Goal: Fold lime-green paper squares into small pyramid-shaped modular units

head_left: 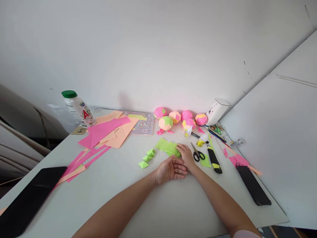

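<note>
Several light-green paper pieces [170, 147] lie overlapping near the middle of the white table. My right hand [187, 156] rests at their right edge, its fingertips touching the paper and its fingers stretched over it; the thumb is partly hidden. Just below the pieces, my left hand [171, 170] lies palm up with its fingers apart and nothing in it, close beside the right hand. To the left stands a short row of folded green paper pyramids [147, 158]. Black-handled scissors [197, 154] lie right of my right hand, by a small green paper square [205, 161].
Paper balls [165, 123] line the wall. A glue bottle [201, 140], box cutter [215, 160] and black case [254, 185] are at right. Pink and peach sheets [121, 135], a white bottle [79, 110] and a dark tablet-like slab [32, 201] are at left.
</note>
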A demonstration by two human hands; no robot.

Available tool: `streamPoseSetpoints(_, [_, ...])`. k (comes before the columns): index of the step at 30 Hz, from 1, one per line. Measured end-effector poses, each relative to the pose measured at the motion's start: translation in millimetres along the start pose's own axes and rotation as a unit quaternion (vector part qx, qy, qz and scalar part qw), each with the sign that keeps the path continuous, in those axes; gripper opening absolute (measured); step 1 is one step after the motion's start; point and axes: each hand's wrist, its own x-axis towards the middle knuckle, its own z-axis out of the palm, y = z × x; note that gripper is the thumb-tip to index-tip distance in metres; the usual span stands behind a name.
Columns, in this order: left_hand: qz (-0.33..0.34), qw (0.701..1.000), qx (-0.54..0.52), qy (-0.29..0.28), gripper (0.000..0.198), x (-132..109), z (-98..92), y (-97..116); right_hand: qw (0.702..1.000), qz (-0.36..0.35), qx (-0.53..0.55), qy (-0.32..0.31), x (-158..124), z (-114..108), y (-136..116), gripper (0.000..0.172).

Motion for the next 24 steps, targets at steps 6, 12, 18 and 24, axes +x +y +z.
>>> streamPoseSetpoints(6, [0.002,1.000,0.006,0.006,0.048,0.8,-1.5,-2.3,0.999,-0.010,-0.007,0.033,-4.3,3.7,-0.9,0.021])
streamPoseSetpoints(12, [0.001,1.000,-0.003,0.010,0.048,2.4,-3.4,-3.5,0.998,-0.032,0.005,0.058,-7.4,3.3,-0.3,0.015])
streamPoseSetpoints(18, [0.002,1.000,-0.011,0.001,0.049,2.0,-4.5,-2.9,0.995,-0.042,0.051,0.069,-9.9,2.4,2.1,0.015])
streamPoseSetpoints(24, [-0.010,1.000,-0.006,0.025,0.045,1.9,-3.1,-1.9,0.989,-0.027,0.118,0.083,-10.4,-0.1,2.3,0.013])
